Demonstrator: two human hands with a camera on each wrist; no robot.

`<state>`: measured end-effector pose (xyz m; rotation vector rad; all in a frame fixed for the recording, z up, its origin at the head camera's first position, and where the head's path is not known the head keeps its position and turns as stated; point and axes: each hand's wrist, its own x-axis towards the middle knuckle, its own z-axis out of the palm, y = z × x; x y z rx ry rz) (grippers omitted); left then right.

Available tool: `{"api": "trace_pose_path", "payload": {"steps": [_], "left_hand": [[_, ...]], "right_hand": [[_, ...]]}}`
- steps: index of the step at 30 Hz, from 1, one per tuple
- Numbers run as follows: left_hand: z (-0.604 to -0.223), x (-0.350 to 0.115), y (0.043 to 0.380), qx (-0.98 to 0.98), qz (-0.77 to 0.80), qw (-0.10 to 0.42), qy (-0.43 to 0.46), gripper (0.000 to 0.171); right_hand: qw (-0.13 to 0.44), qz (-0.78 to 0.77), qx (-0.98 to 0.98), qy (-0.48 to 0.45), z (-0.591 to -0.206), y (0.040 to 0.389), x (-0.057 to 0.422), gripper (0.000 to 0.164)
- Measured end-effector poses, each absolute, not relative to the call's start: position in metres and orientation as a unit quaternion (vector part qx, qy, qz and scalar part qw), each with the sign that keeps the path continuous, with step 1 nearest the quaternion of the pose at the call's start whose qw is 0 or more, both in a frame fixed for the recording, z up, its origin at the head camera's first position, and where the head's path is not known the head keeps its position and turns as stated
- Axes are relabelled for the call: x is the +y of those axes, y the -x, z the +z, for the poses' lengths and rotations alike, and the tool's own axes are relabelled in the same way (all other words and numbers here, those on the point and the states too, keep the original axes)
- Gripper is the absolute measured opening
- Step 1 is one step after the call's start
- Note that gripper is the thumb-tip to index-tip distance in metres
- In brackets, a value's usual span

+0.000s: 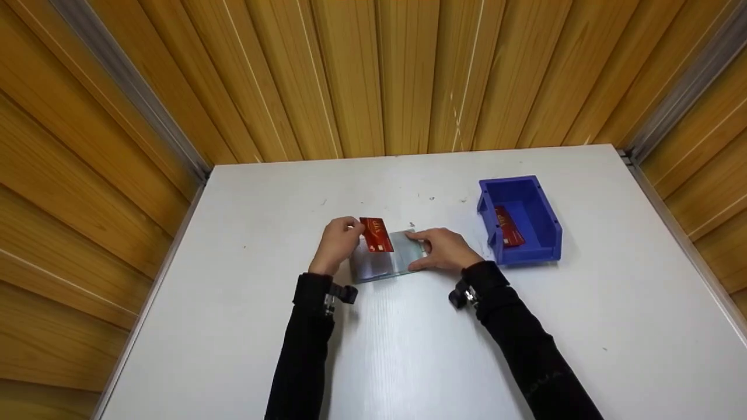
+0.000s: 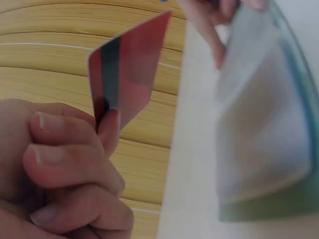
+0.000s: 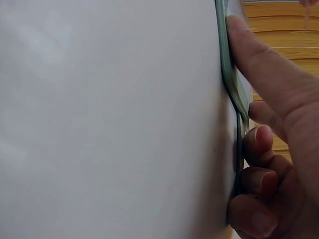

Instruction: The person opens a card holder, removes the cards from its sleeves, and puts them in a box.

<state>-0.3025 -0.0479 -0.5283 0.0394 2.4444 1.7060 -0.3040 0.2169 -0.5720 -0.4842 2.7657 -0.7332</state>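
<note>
A red bank card [image 1: 376,235] is pinched at its edge between the thumb and fingers of my left hand [image 1: 337,242]. In the left wrist view the card [image 2: 133,62] shows its back with a dark magnetic stripe, tilted up. Beneath it, a card holder with clear plastic sleeves [image 1: 373,267] lies spread on the table, partly overlapped by the card in the head view. My right hand [image 1: 446,249] grips the holder's right side. From the right wrist, the thumb [image 3: 261,62] lies along the green-edged holder and the other fingers are curled at its edge.
A blue plastic bin [image 1: 530,255] stands on the right of the white table [image 1: 245,321], with another red card [image 1: 510,227] inside. Wood-patterned walls [image 1: 373,81] enclose the table at the back and sides. Small specks lie behind the holder.
</note>
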Motion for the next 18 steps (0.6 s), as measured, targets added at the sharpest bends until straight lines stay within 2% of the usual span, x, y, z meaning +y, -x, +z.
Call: {"api": "trace_pose_path", "payload": {"steps": [9, 18], "left_hand": [[-0.492, -0.048, 0.303, 0.753, 0.651, 0.072, -0.052, 0.022], [-0.494, -0.047, 0.304, 0.739, 0.666, 0.084, -0.058, 0.021]], "right_hand": [[0.120, -0.246, 0.947, 0.166, -0.572, 0.304, 0.217, 0.084], [0.121, -0.248, 0.948, 0.161, -0.572, 0.304, 0.216, 0.084]]}}
